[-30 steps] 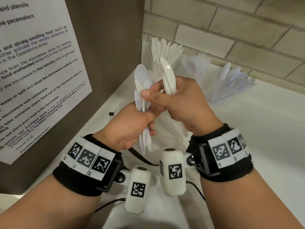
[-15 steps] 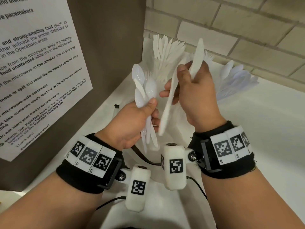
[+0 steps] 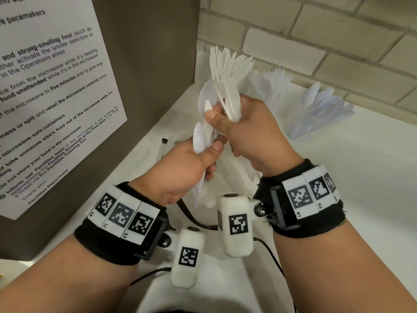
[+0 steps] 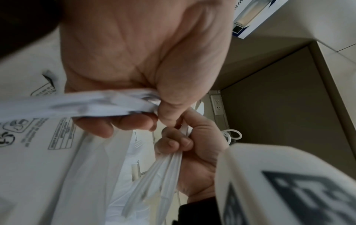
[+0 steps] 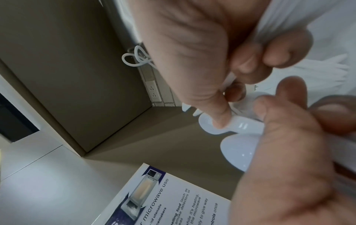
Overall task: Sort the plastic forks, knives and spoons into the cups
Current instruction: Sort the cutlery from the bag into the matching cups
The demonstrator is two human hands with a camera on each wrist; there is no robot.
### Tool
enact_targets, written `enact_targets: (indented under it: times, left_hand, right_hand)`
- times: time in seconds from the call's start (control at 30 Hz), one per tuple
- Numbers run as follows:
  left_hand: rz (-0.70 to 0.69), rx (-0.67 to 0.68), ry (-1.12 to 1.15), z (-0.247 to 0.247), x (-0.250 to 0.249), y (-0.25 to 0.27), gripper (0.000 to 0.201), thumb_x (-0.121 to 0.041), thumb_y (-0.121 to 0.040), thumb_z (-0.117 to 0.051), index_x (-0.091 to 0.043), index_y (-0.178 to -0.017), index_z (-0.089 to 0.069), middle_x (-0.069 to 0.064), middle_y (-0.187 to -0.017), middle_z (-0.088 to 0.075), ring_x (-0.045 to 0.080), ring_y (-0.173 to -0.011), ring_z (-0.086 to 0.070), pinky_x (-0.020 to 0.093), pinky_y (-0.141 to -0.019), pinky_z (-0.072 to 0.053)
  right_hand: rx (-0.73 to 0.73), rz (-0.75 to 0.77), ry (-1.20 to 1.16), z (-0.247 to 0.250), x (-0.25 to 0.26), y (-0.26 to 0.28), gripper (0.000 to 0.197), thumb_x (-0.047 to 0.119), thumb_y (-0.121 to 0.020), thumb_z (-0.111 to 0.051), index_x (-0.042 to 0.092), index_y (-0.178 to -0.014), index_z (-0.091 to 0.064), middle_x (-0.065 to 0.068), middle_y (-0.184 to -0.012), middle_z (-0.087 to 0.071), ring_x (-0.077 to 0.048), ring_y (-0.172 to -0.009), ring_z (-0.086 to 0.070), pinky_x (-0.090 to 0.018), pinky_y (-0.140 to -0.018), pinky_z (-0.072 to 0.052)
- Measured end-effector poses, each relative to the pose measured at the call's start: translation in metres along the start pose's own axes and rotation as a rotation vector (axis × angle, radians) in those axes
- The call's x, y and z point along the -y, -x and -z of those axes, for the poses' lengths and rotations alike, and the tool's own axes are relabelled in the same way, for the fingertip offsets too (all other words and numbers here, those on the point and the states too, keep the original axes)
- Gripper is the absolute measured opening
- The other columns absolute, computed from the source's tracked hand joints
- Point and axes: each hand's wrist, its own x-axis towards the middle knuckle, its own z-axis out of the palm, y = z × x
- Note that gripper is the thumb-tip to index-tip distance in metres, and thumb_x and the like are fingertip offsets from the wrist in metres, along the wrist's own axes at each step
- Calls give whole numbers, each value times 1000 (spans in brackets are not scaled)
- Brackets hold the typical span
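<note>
My left hand [image 3: 204, 152] grips a bundle of white plastic spoons [image 3: 199, 136] by the handles, bowls up; the left wrist view shows the handles [image 4: 92, 105] inside its curled fingers. My right hand [image 3: 225, 123] holds a few white knives [image 3: 230, 100], blades pointing up and left, and its thumb presses on one spoon of the bundle [image 5: 238, 125]. At the back of the counter stand a fanned bunch of knives [image 3: 228, 64], forks [image 3: 278, 79] and spoons [image 3: 322, 102]. Their cups are hardly visible.
A brown cabinet side with a printed microwave notice [image 3: 45, 98] closes off the left. A brick wall [image 3: 316, 41] runs behind the white counter [image 3: 361, 188]. A white plastic bag [image 3: 232, 177] and a dark cable [image 3: 191, 213] lie under my hands.
My right hand, which had lifted a knife up and away from the bundle, has come back down against my left hand, and its thumb now presses on a spoon.
</note>
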Motion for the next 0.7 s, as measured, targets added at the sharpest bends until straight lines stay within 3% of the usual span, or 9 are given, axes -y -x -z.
enact_targets:
  times: [0.13,0.2,0.27,0.33,0.37,0.47,0.57,0.7]
  left_hand:
    - [-12,-20,-52,0,2,-2,26,-34,-92,-57,-11,-103,-63,-1,-69,-49,12,-64,-47,35,-72,-48]
    - [-1,-24,-98,0,4,-3,32,-35,-92,-56,-11,-112,-63,-3,-70,-50,11,-66,-48,31,-73,-49]
    - [0,-3,-126,1,5,-3,24,-34,-94,-55,-19,-109,-66,-8,-69,-53,10,-67,-49,28,-71,-50]
    - [-5,31,-137,2,5,-2,18,-30,-96,-53,-23,-103,-68,-6,-71,-53,11,-69,-50,29,-71,-47]
    - [-7,47,-135,2,5,-1,18,-29,-97,-52,-23,-100,-69,-3,-72,-52,12,-69,-49,31,-72,-46]
    - [-6,60,-105,2,2,-1,18,-30,-96,-53,-23,-96,-70,-2,-72,-52,15,-71,-49,32,-77,-45]
    - [7,57,-28,2,-1,-2,16,-28,-94,-55,-21,-95,-70,-9,-69,-56,11,-70,-52,30,-77,-48]
    - [-13,77,-12,3,0,-2,16,-24,-94,-55,-17,-98,-68,-5,-68,-56,10,-68,-55,30,-76,-49]
  right_hand:
    - [-109,59,-58,-1,3,-2,16,24,-93,-59,22,-80,-52,8,-65,-52,-3,-51,-48,-24,-54,-39]
    - [-185,121,-98,1,5,-5,13,26,-93,-57,28,-82,-50,10,-70,-52,-8,-61,-52,-30,-60,-42]
    - [-202,195,-136,5,7,-7,7,27,-92,-55,33,-95,-53,13,-83,-58,-10,-74,-56,-33,-67,-45]
    - [-164,262,-150,10,7,-9,16,24,-95,-54,31,-109,-54,11,-101,-65,-5,-79,-58,-27,-68,-45]
    - [-124,277,-164,11,8,-9,12,23,-96,-53,29,-107,-54,8,-106,-68,-3,-78,-59,-21,-66,-44]
    - [-7,233,-168,11,8,-8,5,17,-99,-50,20,-95,-50,-2,-98,-74,-3,-77,-67,-8,-56,-42]
    - [-15,211,-191,9,7,-7,2,17,-99,-50,18,-98,-49,-1,-99,-74,5,-66,-62,-7,-52,-40]
    - [-85,235,-241,12,9,-7,8,20,-99,-49,25,-93,-48,0,-101,-74,8,-56,-57,-10,-55,-39]
